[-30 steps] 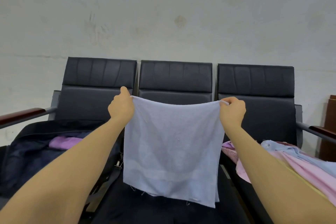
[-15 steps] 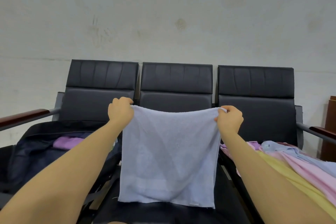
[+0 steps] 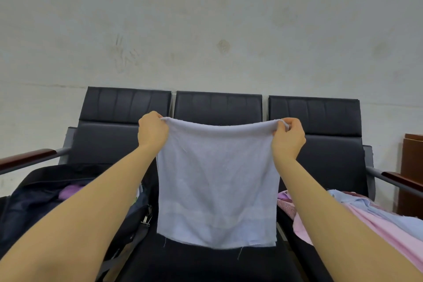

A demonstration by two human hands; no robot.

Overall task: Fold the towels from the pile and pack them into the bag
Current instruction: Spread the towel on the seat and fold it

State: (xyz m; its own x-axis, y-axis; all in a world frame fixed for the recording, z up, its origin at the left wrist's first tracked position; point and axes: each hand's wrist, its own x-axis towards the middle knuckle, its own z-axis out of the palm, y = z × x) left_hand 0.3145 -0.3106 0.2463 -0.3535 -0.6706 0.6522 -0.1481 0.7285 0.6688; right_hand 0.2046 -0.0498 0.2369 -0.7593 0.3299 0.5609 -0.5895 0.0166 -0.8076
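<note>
Towel [image 3: 216, 181]: thin pale-blue terry cloth, matt, frayed threads at hem. Chairs [image 3: 218, 110]: black leatherette, slight sheen, grey metal frame. Armrest [image 3: 27, 158]: glossy dark wood. Bag [image 3: 45, 204]: dark woven fabric, metal clip. Wall [image 3: 206, 18]: matt, scuffed plaster.

Pale lavender terry towel [image 3: 216, 185] hangs flat over middle black seat [image 3: 206, 263] — left hand [image 3: 153, 130] and right hand [image 3: 288, 138] pinch top corners. Dark open bag [image 3: 45, 192] left, pink-and-blue towel pile [image 3: 370, 215] right.
</note>
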